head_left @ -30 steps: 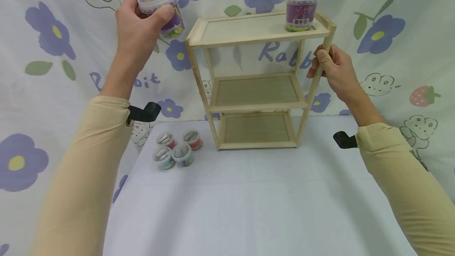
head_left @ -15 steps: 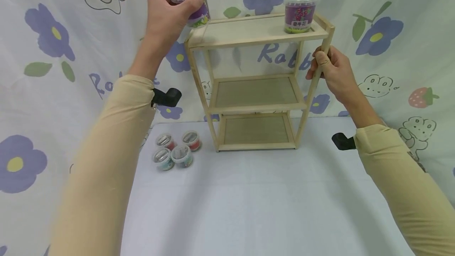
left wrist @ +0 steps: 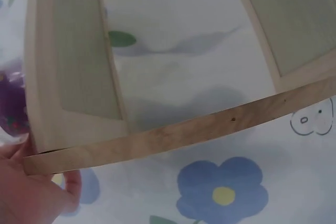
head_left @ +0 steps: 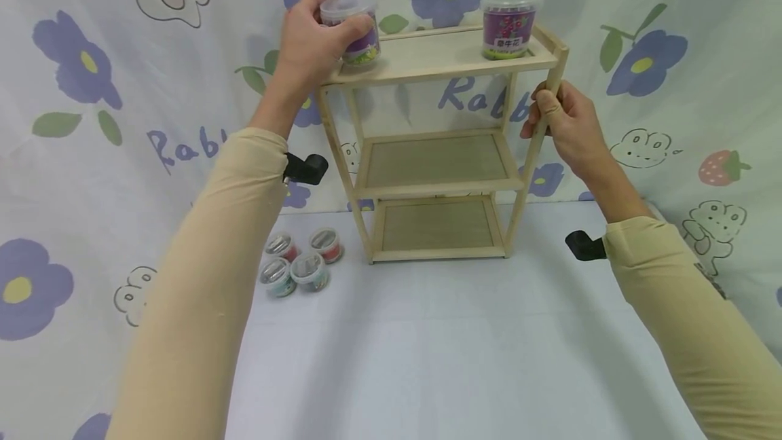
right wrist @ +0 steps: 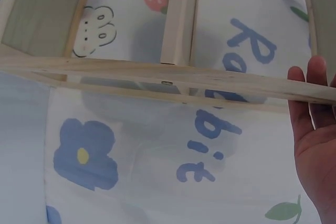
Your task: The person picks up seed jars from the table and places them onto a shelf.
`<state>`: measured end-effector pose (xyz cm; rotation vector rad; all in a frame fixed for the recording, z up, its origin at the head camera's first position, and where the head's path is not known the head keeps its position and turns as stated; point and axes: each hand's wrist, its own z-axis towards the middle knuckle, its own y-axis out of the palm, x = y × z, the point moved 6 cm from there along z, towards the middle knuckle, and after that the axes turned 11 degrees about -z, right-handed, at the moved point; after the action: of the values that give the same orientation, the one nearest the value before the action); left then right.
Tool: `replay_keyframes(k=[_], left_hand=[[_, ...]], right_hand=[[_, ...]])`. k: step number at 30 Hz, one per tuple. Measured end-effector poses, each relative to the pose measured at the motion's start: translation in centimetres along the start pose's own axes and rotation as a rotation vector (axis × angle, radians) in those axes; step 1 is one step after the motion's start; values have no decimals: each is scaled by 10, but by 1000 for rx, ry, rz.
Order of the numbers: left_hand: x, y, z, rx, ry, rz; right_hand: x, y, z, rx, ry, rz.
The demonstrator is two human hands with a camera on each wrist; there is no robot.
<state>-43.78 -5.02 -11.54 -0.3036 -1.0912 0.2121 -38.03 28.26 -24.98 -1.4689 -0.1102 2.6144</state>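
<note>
My left hand (head_left: 311, 43) holds a clear-lidded plastic tub with a purple label (head_left: 364, 46) at the left end of the wooden rack's top shelf (head_left: 427, 53). The tub looks upright; whether its base touches the board is hard to tell. Part of its purple side (left wrist: 13, 103) shows at the edge of the left wrist view. With my right hand (head_left: 568, 117) I grip the rack's right front post (head_left: 537, 134), fingers curled round it. A second purple-labelled tub (head_left: 508, 24) stands upright on the right end of the same shelf.
The rack's middle shelf (head_left: 436, 161) and bottom shelf (head_left: 436, 226) lie below. Several small lidded tubs (head_left: 309, 271) with pink or bluish contents cluster on the white tabletop (head_left: 440, 345), left of the rack. A flower-and-rabbit printed cloth (head_left: 201, 73) hangs behind.
My left hand has carried its tub rightward, from left of the rack to the top shelf's left end, lowering it in the last half second. The right hand keeps its grip on the post.
</note>
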Motion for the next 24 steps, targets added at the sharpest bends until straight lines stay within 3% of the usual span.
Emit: replay_keyframes(k=[11,21,24], left_hand=[[-10,6,2,-56,-46,55],[-10,4,-1,-71,-35,111],[-11,2,-4,-64,-52,84]], right_hand=[[0,0,-1,-2,12,-24],[0,0,-1,-5,3,-33],[0,1,-1,-5,1,-30]])
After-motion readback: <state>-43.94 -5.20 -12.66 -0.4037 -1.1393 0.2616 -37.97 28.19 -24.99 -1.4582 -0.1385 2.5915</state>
